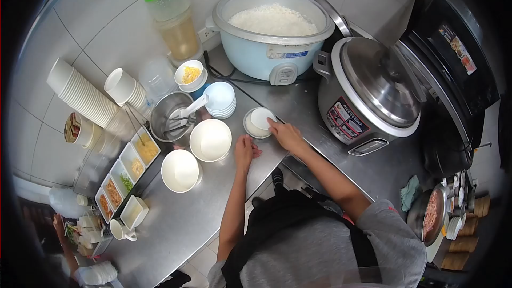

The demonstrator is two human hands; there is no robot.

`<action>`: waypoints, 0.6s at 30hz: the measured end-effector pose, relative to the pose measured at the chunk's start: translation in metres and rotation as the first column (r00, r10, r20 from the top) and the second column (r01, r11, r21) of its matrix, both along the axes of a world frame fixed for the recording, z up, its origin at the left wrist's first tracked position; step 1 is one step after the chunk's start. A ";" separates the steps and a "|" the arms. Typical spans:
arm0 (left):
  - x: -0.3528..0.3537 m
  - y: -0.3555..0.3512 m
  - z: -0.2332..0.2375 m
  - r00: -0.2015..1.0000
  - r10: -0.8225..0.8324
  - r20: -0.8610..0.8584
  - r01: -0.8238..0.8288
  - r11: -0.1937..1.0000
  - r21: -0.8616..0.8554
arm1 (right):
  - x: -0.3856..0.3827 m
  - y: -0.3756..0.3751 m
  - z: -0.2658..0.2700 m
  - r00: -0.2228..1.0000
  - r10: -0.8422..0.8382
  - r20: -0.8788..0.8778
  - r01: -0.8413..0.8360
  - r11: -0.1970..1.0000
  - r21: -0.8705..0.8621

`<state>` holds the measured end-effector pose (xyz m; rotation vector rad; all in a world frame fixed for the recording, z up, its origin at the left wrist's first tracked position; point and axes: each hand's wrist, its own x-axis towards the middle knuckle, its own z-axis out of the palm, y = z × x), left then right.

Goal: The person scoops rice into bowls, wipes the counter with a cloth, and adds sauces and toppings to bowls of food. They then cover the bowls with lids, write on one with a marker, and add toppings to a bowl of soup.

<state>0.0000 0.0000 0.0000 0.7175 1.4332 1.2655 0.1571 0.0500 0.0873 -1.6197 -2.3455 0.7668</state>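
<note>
Near the counter's edge stands a small bowl of white rice (pixel 249 124). My right hand (pixel 287 136) grips a small white cup-like dish (pixel 263 118), which sits over the rice and covers part of it. Just below the bowl, my left hand (pixel 246 151) rests by the counter edge with its fingers loosely curled and nothing visible in them. Two large white paper tubs (pixel 210 140) stand open to the left of my hands. Behind them is a stack of small white bowls (pixel 220 98), with a white-handled utensil (pixel 193 106) leaning from a steel pot (pixel 166 117).
A large blue rice cooker (pixel 261 56) full of rice stands at the back, beside a lidded rice cooker (pixel 368 90). A topping tray (pixel 127 168), stacked paper cups (pixel 85 96) and a mug (pixel 121 230) line the left. Another person's arm (pixel 65 242) shows at far left.
</note>
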 end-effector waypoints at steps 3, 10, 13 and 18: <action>-0.007 -0.001 -0.001 0.996 -0.035 -0.078 0.036 0.999 0.006 | -0.011 -0.005 -0.017 1.000 0.000 0.007 0.000 0.999 0.036; 0.001 -0.006 -0.017 0.999 -0.005 0.033 0.003 0.999 0.047 | 0.009 0.039 0.004 0.847 -0.177 -0.501 -0.170 0.803 -0.571; 0.011 -0.026 0.001 0.981 -0.045 0.190 0.055 0.997 -0.047 | 0.019 0.036 -0.015 0.872 -0.102 -0.478 -0.055 0.951 -0.305; 0.004 -0.015 -0.004 0.990 -0.032 0.137 0.032 0.999 0.004 | -0.004 0.004 -0.042 0.991 0.026 -0.128 -0.015 0.996 0.089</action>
